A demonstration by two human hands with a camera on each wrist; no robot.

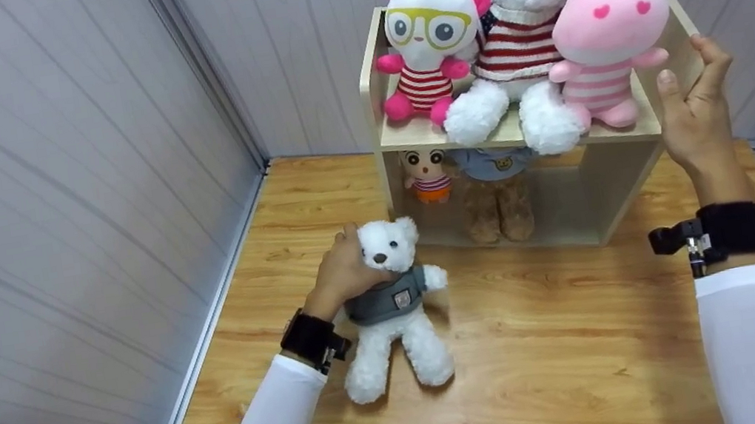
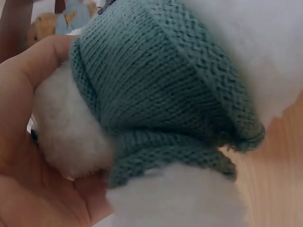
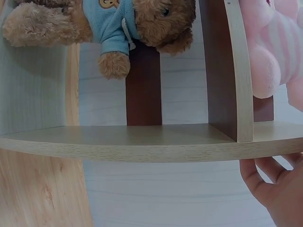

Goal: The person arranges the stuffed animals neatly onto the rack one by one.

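Observation:
A white teddy bear (image 1: 395, 329) in a grey-green knitted sweater (image 2: 147, 80) is upright over the wooden floor. My left hand (image 1: 348, 265) grips it around the head and neck, the palm behind the head. In the left wrist view, part of its head is hidden by the hand. My right hand (image 1: 699, 111) touches the outside of the right side panel of a small wooden shelf (image 1: 629, 189). Its thumb and fingers are spread, and in the right wrist view the fingertips (image 3: 251, 172) meet the panel from outside. No toy is in that hand.
On the shelf's top board sit a pink-eared plush in yellow glasses (image 1: 434, 39), a large white bear (image 1: 541, 53) in a striped sweater, and a pink frog-like plush (image 1: 614, 42). Below are a small doll (image 1: 428, 178) and a brown bear (image 3: 161, 23) in a blue hoodie. Panel walls (image 1: 38, 143) surround the floor.

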